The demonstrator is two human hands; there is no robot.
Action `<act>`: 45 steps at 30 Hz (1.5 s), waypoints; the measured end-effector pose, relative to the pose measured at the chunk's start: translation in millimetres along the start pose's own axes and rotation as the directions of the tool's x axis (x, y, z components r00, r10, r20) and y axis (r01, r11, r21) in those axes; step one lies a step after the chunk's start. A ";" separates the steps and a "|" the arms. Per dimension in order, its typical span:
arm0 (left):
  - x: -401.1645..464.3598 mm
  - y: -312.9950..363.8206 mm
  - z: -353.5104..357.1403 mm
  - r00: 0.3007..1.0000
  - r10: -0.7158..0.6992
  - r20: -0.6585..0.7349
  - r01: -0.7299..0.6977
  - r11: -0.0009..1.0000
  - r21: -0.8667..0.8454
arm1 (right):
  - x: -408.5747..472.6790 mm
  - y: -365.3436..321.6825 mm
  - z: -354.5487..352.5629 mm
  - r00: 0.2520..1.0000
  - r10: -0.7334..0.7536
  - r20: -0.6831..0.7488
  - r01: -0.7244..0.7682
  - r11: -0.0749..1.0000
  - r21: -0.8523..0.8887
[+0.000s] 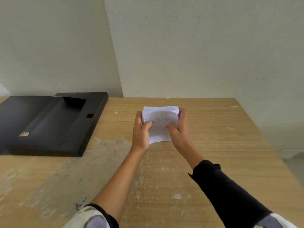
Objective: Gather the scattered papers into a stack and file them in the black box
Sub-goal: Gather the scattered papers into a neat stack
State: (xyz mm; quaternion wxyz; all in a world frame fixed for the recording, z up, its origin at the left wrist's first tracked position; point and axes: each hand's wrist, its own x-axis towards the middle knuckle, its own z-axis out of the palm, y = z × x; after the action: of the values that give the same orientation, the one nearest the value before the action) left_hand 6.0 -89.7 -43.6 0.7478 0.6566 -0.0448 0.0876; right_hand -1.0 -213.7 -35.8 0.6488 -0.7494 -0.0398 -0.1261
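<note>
Both hands clasp a stack of white papers (160, 124) above the middle of a wooden table (213, 145). The left hand (141, 129) closes on the stack's left edge, its thumb (147, 125) pressed flat on the printed top sheet and the remaining fingers wrapped out of sight behind. The right hand (180, 127) closes on the right edge in mirror fashion, with its thumb (171, 126) lying on the top sheet and the fingers curled round the far right corner. The sheets are roughly squared, though the far edges fan slightly and the near edge curves; faint ruled lines and text on the top sheet are too blurred to read. Whether the near edge touches the table cannot be told. The left forearm is bare, while the right forearm wears a black sleeve (230, 195). A black box (49, 125) lies flat at the far left of the table, well apart from the hands, with its lid flap open, a small round fitting (24, 134) on its near left part and a small square catch (90, 115) toward its right side. The table surface between the box and the papers shows pale smears and scuffs. A plain pale wall (197, 46) rises behind the table.
</note>
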 end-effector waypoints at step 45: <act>0.7 -10.4 2.4 0.998 -0.034 -0.050 0.047 0.956 0.289 | 4.6 9.9 2.5 0.971 0.239 0.007 -0.238 0.962 0.135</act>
State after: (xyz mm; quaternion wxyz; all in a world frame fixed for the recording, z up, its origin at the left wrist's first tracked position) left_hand 8.7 -93.3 -53.3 0.6459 0.7578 -0.0016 0.0926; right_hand 6.0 -213.2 -44.5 0.7087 -0.7025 0.0454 -0.0475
